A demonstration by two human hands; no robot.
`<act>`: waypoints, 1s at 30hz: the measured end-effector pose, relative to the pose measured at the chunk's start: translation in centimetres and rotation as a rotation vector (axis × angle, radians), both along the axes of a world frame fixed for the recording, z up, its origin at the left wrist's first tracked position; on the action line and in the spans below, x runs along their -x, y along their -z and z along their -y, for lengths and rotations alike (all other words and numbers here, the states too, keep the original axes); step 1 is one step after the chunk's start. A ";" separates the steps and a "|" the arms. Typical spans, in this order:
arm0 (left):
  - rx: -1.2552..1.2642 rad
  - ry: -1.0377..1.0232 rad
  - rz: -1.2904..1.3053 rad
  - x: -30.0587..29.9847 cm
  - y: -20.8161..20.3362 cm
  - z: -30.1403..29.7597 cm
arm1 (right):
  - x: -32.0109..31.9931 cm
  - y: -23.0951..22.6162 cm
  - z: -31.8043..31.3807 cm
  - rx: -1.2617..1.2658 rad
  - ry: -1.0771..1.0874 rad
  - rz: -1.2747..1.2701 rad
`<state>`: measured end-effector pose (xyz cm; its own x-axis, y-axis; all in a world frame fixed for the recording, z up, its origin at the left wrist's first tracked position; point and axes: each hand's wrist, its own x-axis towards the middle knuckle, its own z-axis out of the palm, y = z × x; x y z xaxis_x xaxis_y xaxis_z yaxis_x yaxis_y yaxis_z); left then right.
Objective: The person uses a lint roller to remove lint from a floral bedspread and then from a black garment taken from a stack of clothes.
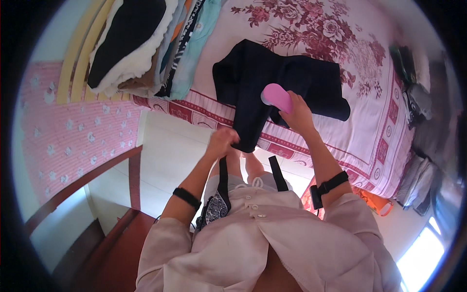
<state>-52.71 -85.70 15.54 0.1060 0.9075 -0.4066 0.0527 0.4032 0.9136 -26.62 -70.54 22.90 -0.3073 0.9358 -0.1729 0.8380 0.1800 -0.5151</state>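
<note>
Dark navy trousers [311, 78] lie bent across the bed, one leg reaching toward me over its near edge. My left hand [224, 141] is closed on the end of that leg, its fingers partly blurred. A pink fabric shaver [278, 98] with a rounded head is in my right hand [298, 114], which wraps around its handle. The shaver's head is over the upper part of the leg. Whether it touches the cloth I cannot tell.
Under the trousers is a pink bedspread [287, 24] with dark red flowers and a patterned border. Folded clothes [185, 53] and a black-and-white fleecy piece [127, 39] lie at the far left by a yellow slatted frame [78, 53]. More clothes [418, 97] are piled at the right.
</note>
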 end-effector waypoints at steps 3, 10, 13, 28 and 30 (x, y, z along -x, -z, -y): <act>-0.022 -0.353 -0.174 -0.7 5.8 -2.1 | 0.4 0.4 0.9 0.062 0.060 -0.053; 0.264 -0.102 -0.225 -3.7 9.0 -4.6 | 0.8 1.1 1.7 0.144 0.122 -0.168; 0.319 -0.026 -0.099 -3.8 6.3 -2.6 | 0.8 0.7 2.3 0.088 0.000 -0.245; 0.362 -0.188 0.333 -4.7 -1.1 2.9 | 3.8 3.2 -1.3 0.046 -0.358 -0.089; 0.397 -0.145 0.307 -4.7 -1.8 2.9 | 3.6 2.5 -1.4 0.276 -0.688 -0.112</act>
